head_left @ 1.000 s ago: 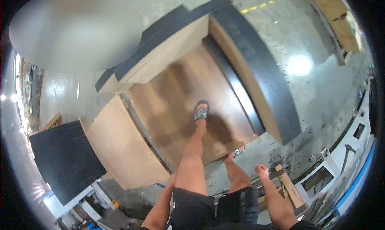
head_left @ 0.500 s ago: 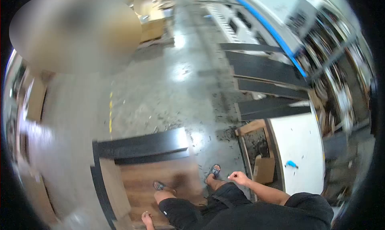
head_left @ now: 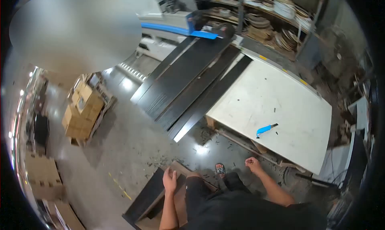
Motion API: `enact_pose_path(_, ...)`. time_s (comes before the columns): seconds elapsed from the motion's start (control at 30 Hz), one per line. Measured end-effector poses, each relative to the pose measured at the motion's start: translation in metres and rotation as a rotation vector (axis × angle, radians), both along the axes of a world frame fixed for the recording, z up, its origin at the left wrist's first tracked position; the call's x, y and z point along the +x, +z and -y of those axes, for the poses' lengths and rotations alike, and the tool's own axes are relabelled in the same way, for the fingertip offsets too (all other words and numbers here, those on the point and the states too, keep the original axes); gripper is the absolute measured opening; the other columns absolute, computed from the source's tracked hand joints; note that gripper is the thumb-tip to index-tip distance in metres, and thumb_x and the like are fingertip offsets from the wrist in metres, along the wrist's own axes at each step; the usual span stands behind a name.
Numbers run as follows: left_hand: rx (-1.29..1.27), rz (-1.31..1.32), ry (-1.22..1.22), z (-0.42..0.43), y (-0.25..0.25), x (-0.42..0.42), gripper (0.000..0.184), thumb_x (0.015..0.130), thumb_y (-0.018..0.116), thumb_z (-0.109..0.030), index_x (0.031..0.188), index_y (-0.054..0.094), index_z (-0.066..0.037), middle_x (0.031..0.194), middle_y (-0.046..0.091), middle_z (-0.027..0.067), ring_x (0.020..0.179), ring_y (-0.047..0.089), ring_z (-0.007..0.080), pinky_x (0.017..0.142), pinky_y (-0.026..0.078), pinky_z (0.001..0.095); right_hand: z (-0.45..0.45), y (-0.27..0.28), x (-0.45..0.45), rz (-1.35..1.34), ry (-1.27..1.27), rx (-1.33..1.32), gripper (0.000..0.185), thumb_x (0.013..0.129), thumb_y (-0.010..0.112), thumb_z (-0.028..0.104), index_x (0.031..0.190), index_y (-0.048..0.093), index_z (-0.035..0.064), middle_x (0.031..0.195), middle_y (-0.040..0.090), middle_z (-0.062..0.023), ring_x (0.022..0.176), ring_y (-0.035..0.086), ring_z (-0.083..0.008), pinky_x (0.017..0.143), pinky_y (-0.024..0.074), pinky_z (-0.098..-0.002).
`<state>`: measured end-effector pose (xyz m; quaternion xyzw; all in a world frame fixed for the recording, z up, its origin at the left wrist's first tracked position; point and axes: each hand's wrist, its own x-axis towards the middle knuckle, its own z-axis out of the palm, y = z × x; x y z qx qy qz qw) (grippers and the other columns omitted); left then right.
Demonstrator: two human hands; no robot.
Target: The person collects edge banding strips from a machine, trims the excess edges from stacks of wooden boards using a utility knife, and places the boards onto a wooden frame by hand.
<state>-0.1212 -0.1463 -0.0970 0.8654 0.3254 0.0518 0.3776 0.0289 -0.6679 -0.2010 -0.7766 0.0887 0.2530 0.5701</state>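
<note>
My left hand [head_left: 170, 180] is open, fingers stretched out and nothing in it, above a dark board assembly [head_left: 141, 194] with brown inner faces on the floor. My right hand [head_left: 252, 165] is in the air by the near edge of a white tabletop [head_left: 292, 109]. Its fingers are curled together, and what they hold, if anything, is too small to make out. On the tabletop lies a blue-handled cutter [head_left: 264, 129], apart from both hands. Several long dark boards [head_left: 188, 81] rest side by side at the tabletop's left end, overhanging the floor.
Cardboard boxes [head_left: 83, 111] stand on a pallet at the left. A white machine with a blue strip [head_left: 164, 27] stands behind the boards. Shelves with coiled rolls [head_left: 258, 21] fill the back. Dark scraps [head_left: 160, 159] litter the concrete floor.
My view has swung right toward the white tabletop and the boards. My left hand has risen and reached forward. The right hand stays near the tabletop's edge, and the blue-handled cutter still lies there.
</note>
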Motion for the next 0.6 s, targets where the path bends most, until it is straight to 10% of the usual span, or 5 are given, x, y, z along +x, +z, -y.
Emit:
enact_pose_path(0.23, 0.297, 0.159, -0.278, -0.026, 0.058, 0.189, 0.058, 0.097, 0.078, -0.029, 0.144, 0.061, 0.002, 0.140, 0.066, 0.0251, 0.133, 0.058, 0.0437, 0.116, 0.042, 0.0515, -0.030, 0.010, -0.015, -0.237, -0.428, 0.443, 0.014, 0.104, 0.069, 0.016, 0.114, 0.069, 0.0065, 0.106, 0.076, -0.0077, 0.096, 0.075, -0.0188, 0.085, 0.0590, -0.0336)
enact_pose_path(0.6, 0.474, 0.083, -0.492, -0.125, 0.029, 0.435, 0.109, 0.085, 0.081, -0.062, 0.163, 0.041, 0.002, 0.170, 0.037, 0.0281, 0.159, 0.029, 0.0489, 0.131, 0.021, 0.0590, -0.234, 0.028, 0.136, -0.239, -0.288, 0.345, 0.041, 0.104, 0.074, 0.037, 0.131, 0.063, 0.0070, 0.120, 0.070, -0.0066, 0.111, 0.067, -0.0168, 0.097, 0.0546, -0.0363)
